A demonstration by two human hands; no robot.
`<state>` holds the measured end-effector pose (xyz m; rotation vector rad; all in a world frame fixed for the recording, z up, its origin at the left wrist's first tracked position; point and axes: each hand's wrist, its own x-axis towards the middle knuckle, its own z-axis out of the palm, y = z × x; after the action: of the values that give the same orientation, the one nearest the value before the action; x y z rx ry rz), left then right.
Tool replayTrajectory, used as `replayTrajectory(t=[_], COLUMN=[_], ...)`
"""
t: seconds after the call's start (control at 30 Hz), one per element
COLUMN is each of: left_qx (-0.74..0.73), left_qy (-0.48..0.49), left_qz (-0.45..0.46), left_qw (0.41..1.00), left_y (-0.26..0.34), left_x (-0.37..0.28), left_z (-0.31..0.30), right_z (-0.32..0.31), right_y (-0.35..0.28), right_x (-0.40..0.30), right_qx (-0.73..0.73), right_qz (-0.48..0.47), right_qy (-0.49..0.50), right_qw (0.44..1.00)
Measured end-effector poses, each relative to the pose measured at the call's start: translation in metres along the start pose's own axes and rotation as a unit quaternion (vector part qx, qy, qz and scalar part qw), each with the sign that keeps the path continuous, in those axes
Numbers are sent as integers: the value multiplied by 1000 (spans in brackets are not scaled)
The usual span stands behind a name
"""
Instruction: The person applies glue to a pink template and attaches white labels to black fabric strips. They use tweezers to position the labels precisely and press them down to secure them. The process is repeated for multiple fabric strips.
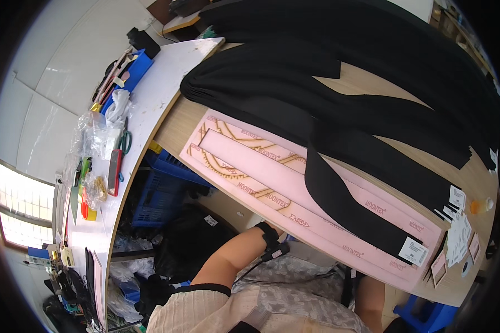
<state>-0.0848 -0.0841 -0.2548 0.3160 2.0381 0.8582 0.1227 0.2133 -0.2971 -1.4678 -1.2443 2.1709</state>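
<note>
Both my hands are out of view; my forearms end at the near edge of the table, the left one with a black band at the wrist. Before me a long pink template board with printed writing and a long recessed slot lies on the wood-grain table. One black fabric strip lies curved across the board, its near-right end bearing a white printed label. Behind the board, a folded stack of black fabric strips spreads to the right, with another white label at one end.
On the white side table are a blue bin, green-handled scissors, a red-edged tool and plastic bags. White labels, small pink cards and a small orange bottle sit at right. A blue crate stands below.
</note>
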Motion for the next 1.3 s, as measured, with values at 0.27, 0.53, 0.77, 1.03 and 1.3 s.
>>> replayTrajectory(t=[0.27,0.53,0.77,1.03,1.3], left_qx=[95,125,107,-61,-341], left_qy=[26,47,67,108,101], left_qz=[-14,-27,-16,23,22], left_qw=[995,991,992,992,934], left_y=[-22,-47,-38,16,21], left_x=[-9,-36,-36,-16,-43], left_z=[11,19,20,-5,-44], right_z=[-82,-99,-87,-45,-5], right_y=[10,11,1,-5,-3], right_x=[-39,-50,-35,-6,13], right_qx=[-21,-35,-39,-30,-28], right_qz=[11,9,-9,-19,-20], right_qy=[64,79,65,41,15], right_qw=[998,996,997,999,999])
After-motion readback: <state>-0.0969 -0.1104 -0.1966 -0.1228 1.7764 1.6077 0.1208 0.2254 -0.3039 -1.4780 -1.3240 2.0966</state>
